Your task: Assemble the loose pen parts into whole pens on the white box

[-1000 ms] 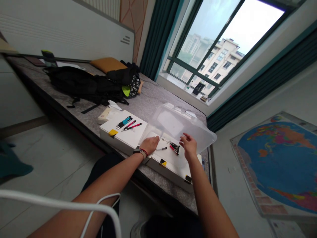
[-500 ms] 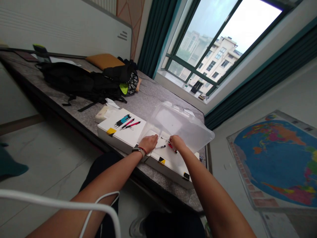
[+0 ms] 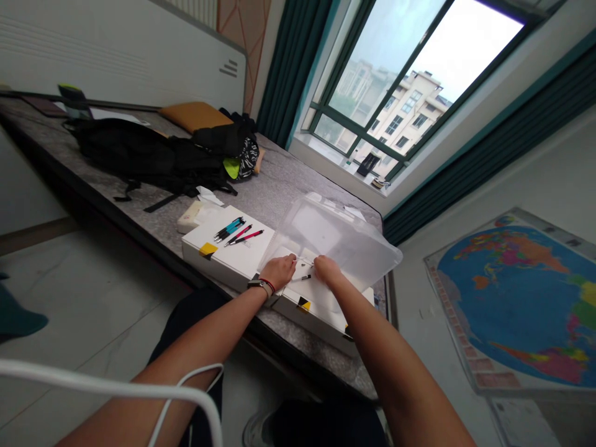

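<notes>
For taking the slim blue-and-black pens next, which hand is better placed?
Probably the left hand: nearer the blue-and-black pens on a white rectangular box; the right hand is farther off.

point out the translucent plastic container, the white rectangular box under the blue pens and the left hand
Translucent plastic container (image 3: 365, 248): head view, right part of its broad panel.
White rectangular box (image 3: 242, 256): head view, bare top surface.
Left hand (image 3: 278, 271): head view, back of the hand.

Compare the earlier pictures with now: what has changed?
The right hand has moved left, towards the left hand; whether it grips anything is unclear. Red parts seen earlier are out of sight. The left hand, pens and clear case look unmoved.
</notes>
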A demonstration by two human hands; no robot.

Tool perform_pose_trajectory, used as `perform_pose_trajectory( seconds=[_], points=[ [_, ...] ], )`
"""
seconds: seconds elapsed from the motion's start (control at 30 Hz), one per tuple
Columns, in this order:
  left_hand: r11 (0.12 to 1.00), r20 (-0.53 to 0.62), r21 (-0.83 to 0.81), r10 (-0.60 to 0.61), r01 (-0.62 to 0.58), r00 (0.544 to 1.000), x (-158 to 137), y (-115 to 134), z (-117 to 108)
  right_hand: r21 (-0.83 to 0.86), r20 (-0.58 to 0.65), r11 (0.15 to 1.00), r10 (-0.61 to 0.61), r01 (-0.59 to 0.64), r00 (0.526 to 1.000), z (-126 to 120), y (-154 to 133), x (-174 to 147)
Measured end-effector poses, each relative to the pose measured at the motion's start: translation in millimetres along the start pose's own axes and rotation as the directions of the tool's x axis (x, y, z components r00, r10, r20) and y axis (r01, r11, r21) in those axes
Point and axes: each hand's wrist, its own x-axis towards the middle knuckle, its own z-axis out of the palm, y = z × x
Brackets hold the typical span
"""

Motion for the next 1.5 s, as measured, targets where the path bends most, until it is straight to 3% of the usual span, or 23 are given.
perform_pose_trajectory(
  seconds=[0.1, 0.27, 0.33, 0.43, 0.53, 0.63, 0.73, 0.87, 0.93, 1.0, 1.07, 1.1, 1.17, 1.23, 1.33, 1.5],
  points=[
    [1.0, -0.012, -0.005, 0.006, -0.006, 1.0, 0, 0, 1, 0.055, -0.115, 0.998, 0.005, 0.001, 0.993, -3, 3, -1],
    [1.0, 0.003, -0.002, -0.004, 0.004, 1.0, 0, 1, 2, 0.381, -0.358, 0.914, 0.006, 0.14, 0.934, -4, -1, 3],
    [1.0, 0.018, -0.014, -0.007, 0.008, 1.0, 0, 1, 1, 0.574, -0.333, 0.797, 0.018, 0.188, 0.943, -1, -7, 6],
    [1.0, 0.038, -0.017, -0.023, 0.023, 0.999, -1, 2, 0, 0.861, -0.188, 0.486, 0.028, 0.151, 0.982, 5, -14, 11],
    [0.999, 0.043, -0.003, -0.032, 0.032, 0.999, -1, 1, -1, 0.964, -0.117, 0.239, -0.011, 0.116, 0.993, 9, -18, 14],
    [0.999, 0.056, 0.005, -0.04, 0.039, 0.998, -1, 1, 1, 0.986, -0.084, 0.139, -0.08, 0.095, 0.993, 11, -20, 13],
    [0.999, 0.071, 0.005, -0.037, 0.037, 0.997, 0, -1, 4, 0.994, -0.053, 0.092, -0.141, 0.066, 0.989, 13, -22, 9],
    [0.999, 0.072, 0.027, -0.032, 0.03, 0.997, 1, -4, 7, 0.993, -0.012, 0.115, -0.182, 0.034, 0.983, 16, -22, 8],
    [0.999, 0.072, 0.028, -0.033, 0.031, 0.997, 2, -4, 7, 0.992, -0.037, 0.12, -0.1, 0.049, 0.994, 18, -18, 10],
    [0.999, 0.062, 0.015, -0.034, 0.034, 0.998, 2, -3, 6, 0.988, -0.075, 0.143, 0.066, 0.065, 0.995, 18, -10, 12],
    [0.999, 0.046, 0.0, -0.037, 0.037, 0.998, 2, -2, 5, 0.966, -0.11, 0.251, 0.201, 0.057, 0.973, 17, -1, 14],
    [0.999, 0.039, -0.007, -0.037, 0.037, 0.999, 2, -1, 4, 0.934, -0.141, 0.352, 0.225, 0.054, 0.964, 16, 3, 15],
    [0.999, 0.039, -0.011, -0.033, 0.033, 0.999, 2, -1, 4, 0.791, -0.228, 0.607, 0.174, 0.078, 0.958, 13, 8, 15],
    [1.0, 0.048, -0.006, -0.031, 0.031, 0.998, 2, -2, 4, 0.584, -0.3, 0.8, 0.058, 0.135, 0.952, 10, 7, 14],
    [1.0, 0.026, -0.009, -0.024, 0.025, 0.999, 3, -3, 4, 0.382, -0.324, 0.907, -0.049, 0.178, 0.945, 8, -4, 12],
    [0.996, -0.068, -0.075, 0.038, -0.044, 0.997, 3, -4, 4, 0.249, -0.315, 0.96, -0.045, 0.129, 0.948, 11, -26, 12]
  ],
)
